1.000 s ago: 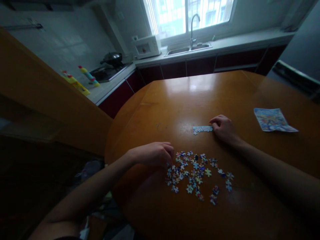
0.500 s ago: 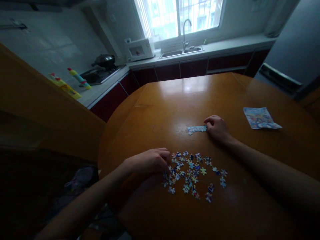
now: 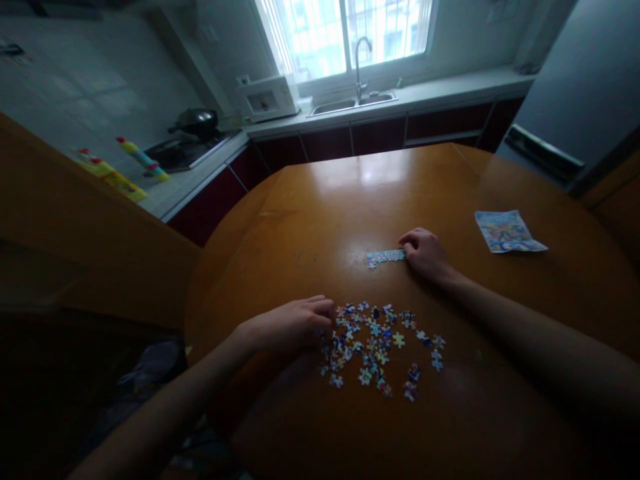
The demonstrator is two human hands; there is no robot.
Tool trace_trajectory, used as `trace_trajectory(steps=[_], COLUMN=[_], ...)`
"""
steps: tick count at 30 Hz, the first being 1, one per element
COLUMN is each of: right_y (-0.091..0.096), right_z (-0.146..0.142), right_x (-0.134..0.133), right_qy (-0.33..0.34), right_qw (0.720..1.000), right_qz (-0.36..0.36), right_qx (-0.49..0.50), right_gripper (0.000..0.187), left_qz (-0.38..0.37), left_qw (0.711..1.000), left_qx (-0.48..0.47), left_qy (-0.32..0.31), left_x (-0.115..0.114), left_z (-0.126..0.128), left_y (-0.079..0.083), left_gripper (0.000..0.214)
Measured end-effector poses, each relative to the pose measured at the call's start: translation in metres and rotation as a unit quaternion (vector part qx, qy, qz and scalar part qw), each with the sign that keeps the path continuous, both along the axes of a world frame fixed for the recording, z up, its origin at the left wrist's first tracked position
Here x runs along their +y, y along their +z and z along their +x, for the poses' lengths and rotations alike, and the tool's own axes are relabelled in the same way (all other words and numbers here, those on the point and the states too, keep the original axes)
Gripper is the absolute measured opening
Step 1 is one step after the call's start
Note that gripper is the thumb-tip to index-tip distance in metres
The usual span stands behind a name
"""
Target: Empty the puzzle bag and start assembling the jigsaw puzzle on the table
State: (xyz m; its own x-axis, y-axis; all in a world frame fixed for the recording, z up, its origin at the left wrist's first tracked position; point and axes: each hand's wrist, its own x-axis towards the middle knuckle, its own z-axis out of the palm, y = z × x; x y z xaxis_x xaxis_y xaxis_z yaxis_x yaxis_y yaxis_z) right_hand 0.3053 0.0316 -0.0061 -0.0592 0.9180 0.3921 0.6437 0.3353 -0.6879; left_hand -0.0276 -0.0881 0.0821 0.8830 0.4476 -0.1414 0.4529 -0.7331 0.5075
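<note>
Loose jigsaw puzzle pieces (image 3: pixel 373 343) lie in a spread pile on the wooden table. At the pile's left edge is my left hand (image 3: pixel 303 323), its fingers curled down over some pieces; what is between the fingertips is hidden. Beyond the pile lies a short strip of joined puzzle pieces (image 3: pixel 384 257), with a part sticking out toward me at its left end. My right hand (image 3: pixel 424 253) is closed at the strip's right end, thumb and fingers pinched there.
A creased picture sheet (image 3: pixel 507 232) lies to the right on the round-edged table (image 3: pixel 320 220). Behind are a counter with a sink (image 3: pixel 353 103), a microwave (image 3: pixel 270 100) and a stove with a wok (image 3: pixel 197 123). Yellow bottles (image 3: pixel 120 183) stand at the left.
The whole view has shifted slightly, so everything appears a little further left. Both hands stay at the same places by the pile and the strip.
</note>
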Motion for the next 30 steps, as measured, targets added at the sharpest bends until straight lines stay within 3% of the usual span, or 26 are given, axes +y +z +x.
trace_trajectory(steps=[6,12,18,21,26,30], right_y=[0.001,0.000,-0.003,-0.003,0.001,0.004], right_z=[0.000,-0.001,-0.002,-0.002,-0.004,-0.009], right_x=[-0.001,-0.001,0.001,0.001,-0.003,-0.007], right_qy=[0.002,0.000,-0.003,-0.002,0.031,0.062], right_qw=[1.000,1.000,1.000,1.000,0.997,0.993], right_qz=[0.002,0.004,0.013,0.024,0.072,0.101], right_qx=[0.007,0.010,0.014,0.016,0.024,0.021], right_gripper=[0.019,0.018,0.018,0.018,0.016,0.014], left_qz=[-0.018,-0.065,-0.086,-0.069,-0.063,-0.108], left_qw=[1.000,0.994,0.991,0.985,0.936,0.917], left_qx=[-0.010,-0.083,-0.099,-0.148,-0.239,-0.265], left_qy=[-0.011,-0.012,0.008,0.052,0.252,0.279], left_x=[-0.001,-0.005,0.000,0.017,0.066,0.106], left_z=[0.000,0.005,-0.007,-0.010,0.013,0.048], left_y=[0.002,0.004,0.003,0.005,-0.006,-0.031], left_gripper=[0.005,0.016,0.012,0.008,0.019,0.020])
